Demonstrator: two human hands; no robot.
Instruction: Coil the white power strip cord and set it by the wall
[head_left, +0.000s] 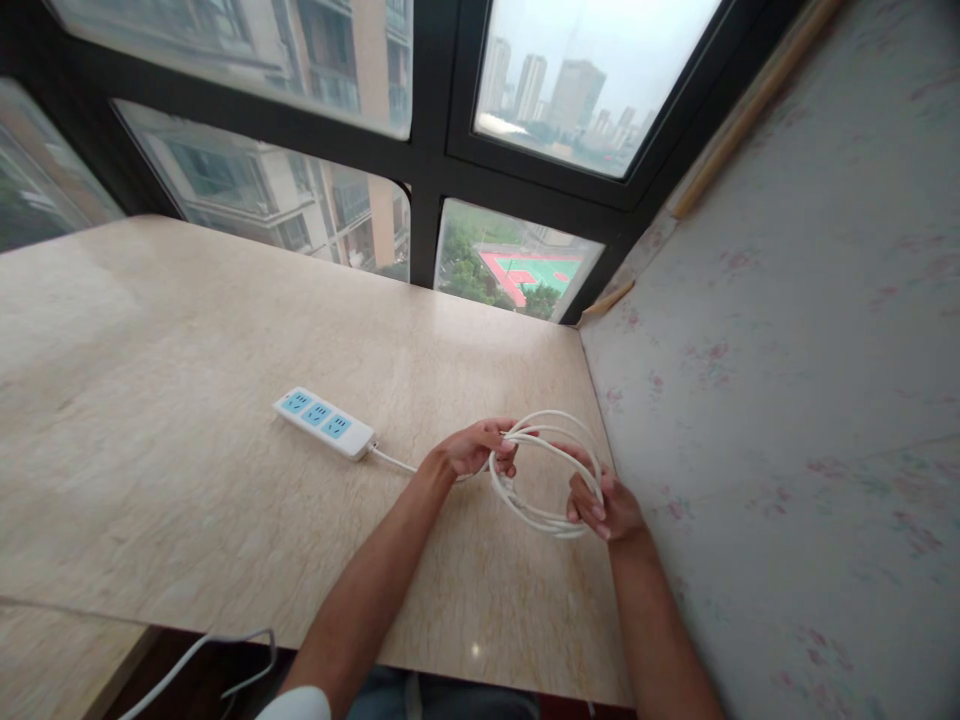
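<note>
A white power cord (551, 520) is gathered in several loops above the stone sill. On the loops' left side, my left hand (484, 447) grips the cord between thumb and fingers. At the right side my right hand (604, 503) is closed around the same loops. One stretch of the cord runs left from my left hand to a white power strip (324, 422) with three light-blue socket faces. The strip lies flat on the sill, apart from both hands.
The beige marble sill (187, 480) spreads left and ends at dark-framed windows (427, 220). A flower-patterned wall (787, 400) stands close beside my right arm. Another white cable (202, 645) hangs at the sill's front edge, lower left.
</note>
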